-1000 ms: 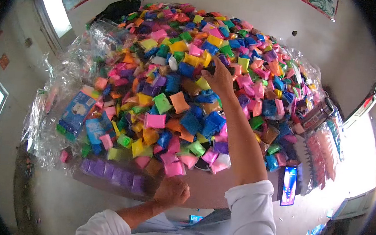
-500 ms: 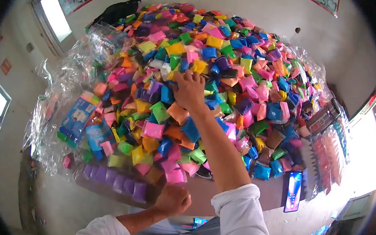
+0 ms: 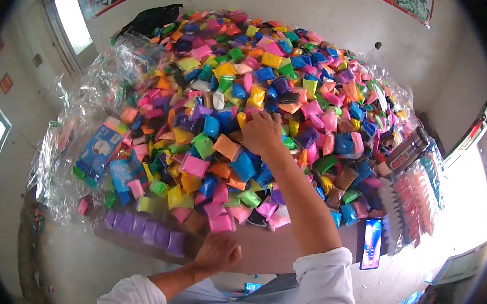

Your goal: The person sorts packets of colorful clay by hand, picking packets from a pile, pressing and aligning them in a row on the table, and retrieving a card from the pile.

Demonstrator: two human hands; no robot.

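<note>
A large heap of small, puffy, coloured packets (image 3: 194, 166) covers the table. My right hand (image 3: 263, 133) reaches into the middle of it, palm down, with its fingers bent and a little apart. The fingertips are partly hidden among the packets. Just left of them is a narrow yellow packet (image 3: 242, 120), and a bigger yellow packet (image 3: 256, 96) lies beyond. My left hand (image 3: 218, 253) rests as a fist at the table's near edge, below a pink packet (image 3: 222, 223); nothing shows in it. Left of this hand, purple packets (image 3: 150, 231) lie in a row.
Crumpled clear plastic (image 3: 66, 155) hangs over the table's left side, beside a blue printed package (image 3: 99, 146). On the right are a dark flask-like container (image 3: 408, 149), bagged pink items (image 3: 417, 194) and a lit phone (image 3: 372, 244) at the table (image 3: 270, 245) edge.
My right hand has drawn back slightly toward me and to the right across the heap, its fingers more bent. My left fist stays near the edge. The camera view has shifted a little.
</note>
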